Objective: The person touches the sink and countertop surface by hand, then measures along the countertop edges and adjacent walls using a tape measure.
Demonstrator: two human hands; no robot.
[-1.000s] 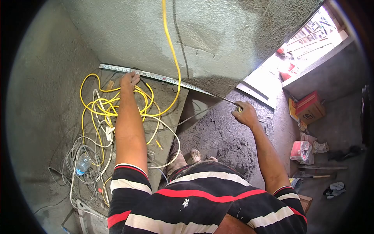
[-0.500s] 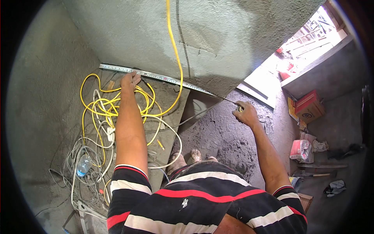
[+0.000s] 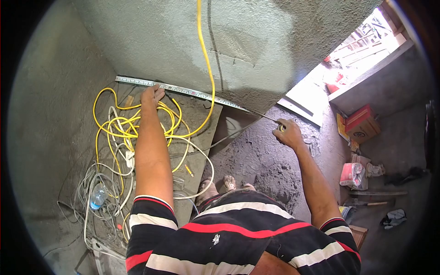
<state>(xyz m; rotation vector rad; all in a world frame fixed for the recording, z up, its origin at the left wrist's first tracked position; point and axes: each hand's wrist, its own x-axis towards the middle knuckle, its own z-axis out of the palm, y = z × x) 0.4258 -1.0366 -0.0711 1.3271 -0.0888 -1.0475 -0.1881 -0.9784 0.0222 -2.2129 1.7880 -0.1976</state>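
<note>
The tape measure's blade runs left to right by the foot of the far wall; the left hand, fingers loosely spread, touches it, apparently for steadiness, while the right hand grips the case, seemingly for tension

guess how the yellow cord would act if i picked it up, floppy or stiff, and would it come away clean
The yellow cord is probably floppy, since it lies in loose, rounded loops and would likely sag between lifting points. It may not come away clean: its coils overlap and cross the white cable, so a pull could drag that along.
</note>
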